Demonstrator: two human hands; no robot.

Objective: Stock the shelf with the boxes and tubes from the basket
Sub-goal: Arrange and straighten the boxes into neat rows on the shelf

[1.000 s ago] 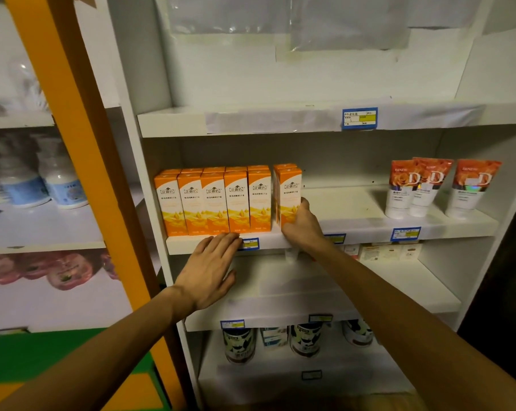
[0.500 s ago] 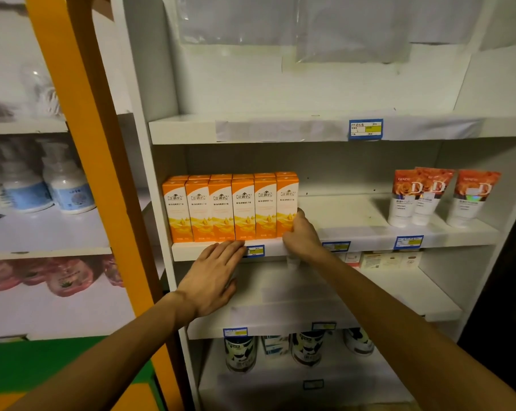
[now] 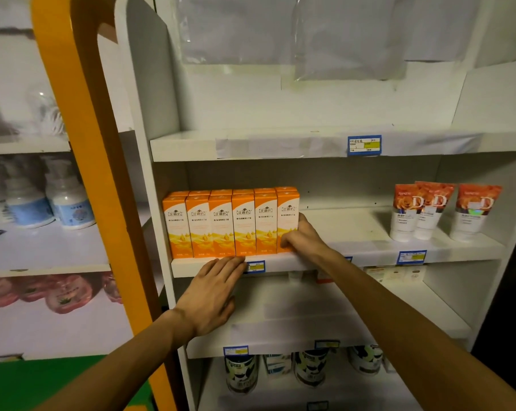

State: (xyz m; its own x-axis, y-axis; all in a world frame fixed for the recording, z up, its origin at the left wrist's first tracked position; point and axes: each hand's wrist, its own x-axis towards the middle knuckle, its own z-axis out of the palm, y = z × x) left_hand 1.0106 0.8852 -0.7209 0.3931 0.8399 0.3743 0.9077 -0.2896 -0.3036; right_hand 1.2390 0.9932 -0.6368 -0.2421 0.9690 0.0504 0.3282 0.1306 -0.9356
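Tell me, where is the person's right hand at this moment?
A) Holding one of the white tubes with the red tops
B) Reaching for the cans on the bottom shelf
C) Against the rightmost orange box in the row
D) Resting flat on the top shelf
C: the right hand is curled against the rightmost orange box, at the right end of the row on the middle shelf.

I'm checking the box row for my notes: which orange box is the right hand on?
The rightmost orange box, at the row's end: the right hand wraps its lower right corner, while the other five stand untouched.
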